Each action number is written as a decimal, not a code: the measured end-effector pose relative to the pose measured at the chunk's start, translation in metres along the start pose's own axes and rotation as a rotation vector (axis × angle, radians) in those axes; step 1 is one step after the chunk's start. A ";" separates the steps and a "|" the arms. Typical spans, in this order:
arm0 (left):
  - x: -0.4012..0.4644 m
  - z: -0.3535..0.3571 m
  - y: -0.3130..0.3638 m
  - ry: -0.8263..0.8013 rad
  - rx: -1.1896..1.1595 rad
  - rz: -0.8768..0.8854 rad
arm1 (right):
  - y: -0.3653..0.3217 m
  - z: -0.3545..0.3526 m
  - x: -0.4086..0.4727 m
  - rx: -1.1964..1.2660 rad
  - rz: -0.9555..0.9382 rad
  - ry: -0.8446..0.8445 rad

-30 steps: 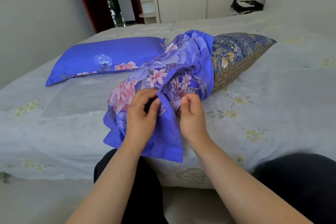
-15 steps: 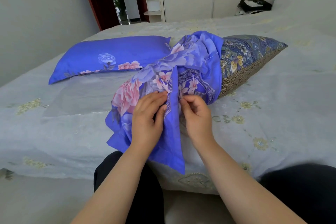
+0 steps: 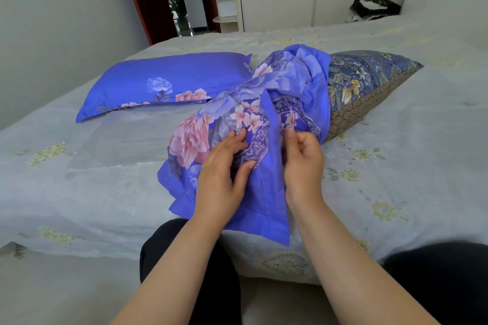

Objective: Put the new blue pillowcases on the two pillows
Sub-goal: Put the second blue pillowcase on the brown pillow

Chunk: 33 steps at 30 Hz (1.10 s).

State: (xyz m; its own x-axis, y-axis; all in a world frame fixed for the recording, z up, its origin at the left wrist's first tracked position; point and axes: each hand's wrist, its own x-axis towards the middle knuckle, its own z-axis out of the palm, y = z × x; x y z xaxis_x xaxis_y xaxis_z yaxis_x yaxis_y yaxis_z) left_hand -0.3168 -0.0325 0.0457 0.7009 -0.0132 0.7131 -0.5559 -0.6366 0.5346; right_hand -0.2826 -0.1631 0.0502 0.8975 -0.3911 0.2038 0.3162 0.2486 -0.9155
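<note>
The second pillow runs from frame centre to the upper right, half-sleeved. The bunched pillowcase sits at its near end — left hand loosely pinching cloth, right hand gripping the flap — so it must slide toward the upper right.

Blue pillowcase with pink flowers, dark-blue yellow-flowered pillow, pale grey bedspread with yellowish flowers
</note>
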 end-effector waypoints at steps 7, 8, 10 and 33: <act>-0.001 0.006 0.007 -0.066 0.091 0.039 | 0.010 -0.012 0.017 0.592 0.602 -0.484; -0.001 0.009 0.006 -0.053 0.128 0.057 | 0.014 -0.013 0.019 0.520 0.541 -0.454; -0.001 0.014 0.004 -0.003 0.181 0.055 | 0.014 -0.012 0.021 0.192 0.342 -0.357; 0.031 -0.021 0.030 0.439 -0.261 -0.402 | -0.044 -0.055 0.128 -0.697 -0.146 0.163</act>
State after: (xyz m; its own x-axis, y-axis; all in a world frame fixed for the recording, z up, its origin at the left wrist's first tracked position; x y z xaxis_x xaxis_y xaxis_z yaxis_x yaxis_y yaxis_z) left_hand -0.3213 -0.0363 0.0931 0.6601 0.5384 0.5238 -0.4174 -0.3168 0.8517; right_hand -0.1983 -0.2730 0.0972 0.7868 -0.5176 0.3362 0.1116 -0.4165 -0.9023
